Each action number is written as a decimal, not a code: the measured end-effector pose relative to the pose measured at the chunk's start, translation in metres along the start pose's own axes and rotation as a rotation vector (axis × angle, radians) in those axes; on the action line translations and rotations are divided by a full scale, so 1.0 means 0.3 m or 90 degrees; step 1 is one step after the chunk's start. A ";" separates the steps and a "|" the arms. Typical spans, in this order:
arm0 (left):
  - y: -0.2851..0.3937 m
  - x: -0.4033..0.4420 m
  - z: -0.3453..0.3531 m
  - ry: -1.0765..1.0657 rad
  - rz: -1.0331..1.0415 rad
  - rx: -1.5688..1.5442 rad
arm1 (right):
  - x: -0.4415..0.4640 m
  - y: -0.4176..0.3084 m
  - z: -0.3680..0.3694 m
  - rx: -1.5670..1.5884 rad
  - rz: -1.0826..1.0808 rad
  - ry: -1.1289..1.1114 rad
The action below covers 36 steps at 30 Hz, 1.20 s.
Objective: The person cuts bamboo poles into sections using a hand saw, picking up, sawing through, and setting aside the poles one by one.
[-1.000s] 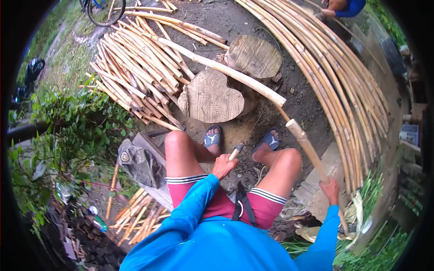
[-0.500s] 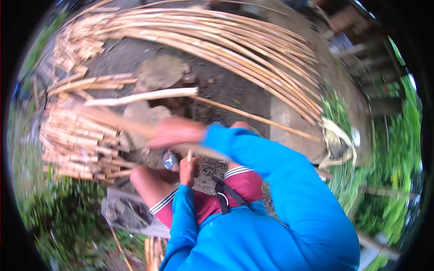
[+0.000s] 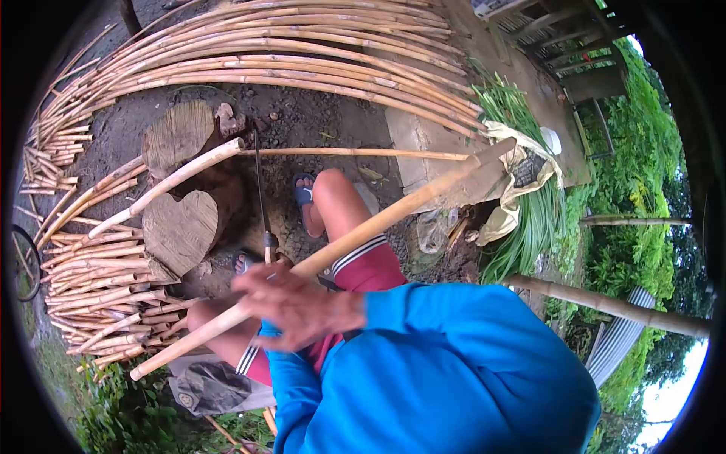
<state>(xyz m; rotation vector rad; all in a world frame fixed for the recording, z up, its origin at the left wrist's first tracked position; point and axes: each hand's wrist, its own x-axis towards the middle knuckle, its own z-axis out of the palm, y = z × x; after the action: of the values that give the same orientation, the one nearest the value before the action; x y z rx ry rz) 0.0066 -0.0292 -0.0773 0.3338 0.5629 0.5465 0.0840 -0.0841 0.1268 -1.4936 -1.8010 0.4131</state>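
My right hand (image 3: 299, 306), blurred at the fingers, is closed around a bamboo pole (image 3: 412, 200). The pole slants across my lap, from low on the left up to the right. Behind it, my left hand (image 3: 281, 262) grips a machete (image 3: 262, 181) by its handle, the long dark blade pointing away from me. The right hand and pole partly hide the left hand. Beyond the blade tip are a cut log (image 3: 178, 136) and a heart-shaped wood block (image 3: 180, 231). A pale bamboo piece (image 3: 170, 181) lies across between them.
Long bamboo poles (image 3: 302, 68) lie in a curved row across the far side. Shorter bamboo pieces (image 3: 98, 284) are stacked at the left. To the right are a pale sack (image 3: 495, 216) and long green leaves (image 3: 533, 246). Dark cloth (image 3: 208, 386) lies beside my left leg.
The pole in my right hand has swung, its left end dropping nearer me and its right end rising. The machete has come into clear sight, and my view has shifted.
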 end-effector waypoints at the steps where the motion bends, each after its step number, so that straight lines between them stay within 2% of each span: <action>1: -0.004 -0.006 0.029 0.000 0.030 -0.067 | -0.025 0.061 -0.137 -0.010 0.080 -0.071; 2: -0.007 -0.013 0.059 -0.002 0.061 -0.134 | -0.089 0.142 -0.233 -0.145 0.108 -0.050; 3: 0.083 -0.009 0.022 -0.067 -0.117 -0.118 | -0.148 0.230 -0.323 -0.143 0.223 -0.110; 4: 0.120 -0.015 0.090 -0.126 -0.108 -0.121 | -0.188 0.302 -0.419 -0.341 0.203 -0.124; 6: 0.104 -0.003 0.105 0.006 -0.035 -0.118 | -0.257 0.432 -0.581 -0.418 0.272 -0.273; 7: 0.059 0.005 0.066 0.089 0.033 -0.147 | -0.325 0.529 -0.621 -0.439 0.227 -0.213; 8: 0.027 -0.001 0.019 0.083 0.032 -0.102 | -0.388 0.610 -0.668 -0.433 0.275 -0.216; 9: 0.008 0.007 -0.021 0.080 0.029 -0.058 | -0.477 0.749 -0.716 -0.490 0.257 -0.252; 11: -0.007 0.019 -0.022 -0.028 0.037 -0.090 | -0.558 0.839 -0.773 -0.555 0.240 -0.254; 12: 0.008 0.019 -0.003 -0.074 0.014 -0.110 | -0.567 0.856 -0.793 -0.531 0.356 -0.328; 13: 0.067 0.013 0.045 -0.114 -0.063 -0.148 | -0.634 0.911 -0.810 -0.583 0.252 -0.280; 14: 0.079 0.013 0.056 -0.114 -0.083 -0.192 | -0.622 0.908 -0.813 -0.545 0.328 -0.284; 15: 0.090 0.016 0.067 -0.073 -0.045 -0.168 | -0.623 0.886 -0.813 -0.505 0.415 -0.286; 18: 0.201 -0.006 0.148 0.018 0.003 -0.230 | -0.630 0.857 -0.783 -0.437 0.396 -0.359; 19: 0.230 0.002 0.145 0.055 0.011 -0.266 | -0.622 0.830 -0.758 -0.345 0.437 -0.365; 20: 0.300 -0.013 0.163 0.095 0.051 -0.217 | -0.595 0.796 -0.737 -0.256 0.475 -0.372; 21: 0.358 -0.022 0.172 0.159 0.088 -0.193 | -0.555 0.763 -0.714 -0.257 0.468 -0.374; 23: 0.504 -0.158 0.225 0.091 0.089 -0.294 | -0.417 0.688 -0.637 -0.155 0.409 -0.349; 24: 0.530 -0.169 0.192 0.066 0.098 -0.273 | -0.297 0.608 -0.588 -0.148 0.442 -0.357; 26: 0.535 -0.206 0.142 0.124 0.182 -0.247 | -0.040 0.443 -0.505 -0.069 0.475 -0.363; 27: 0.520 -0.221 0.105 0.159 0.230 -0.247 | 0.026 0.458 -0.451 -0.029 0.388 -0.340; 28: 0.516 -0.246 0.078 0.157 0.231 -0.236 | 0.107 0.469 -0.394 -0.156 0.339 -0.332; 29: 0.503 -0.279 0.050 0.219 0.282 -0.252 | 0.221 0.427 -0.333 -0.132 0.246 -0.276; 30: 0.491 -0.313 0.029 0.281 0.334 -0.269 | 0.330 0.409 -0.292 -0.173 0.225 -0.282; 31: 0.487 -0.346 0.017 0.281 0.334 -0.263 | 0.439 0.391 -0.250 -0.150 0.227 -0.290; 33: 0.478 -0.415 -0.001 0.439 0.456 -0.135 | 0.604 0.371 -0.141 -0.205 0.201 -0.240; 36: 0.425 -0.451 -0.084 0.410 0.523 -0.169 | 0.778 0.428 0.006 -0.288 0.222 -0.269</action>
<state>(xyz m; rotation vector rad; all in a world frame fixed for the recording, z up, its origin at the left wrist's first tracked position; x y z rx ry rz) -0.1545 0.0001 0.0144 0.1140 0.9610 1.5392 0.1629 0.1703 0.1193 -2.1833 -2.0497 0.5490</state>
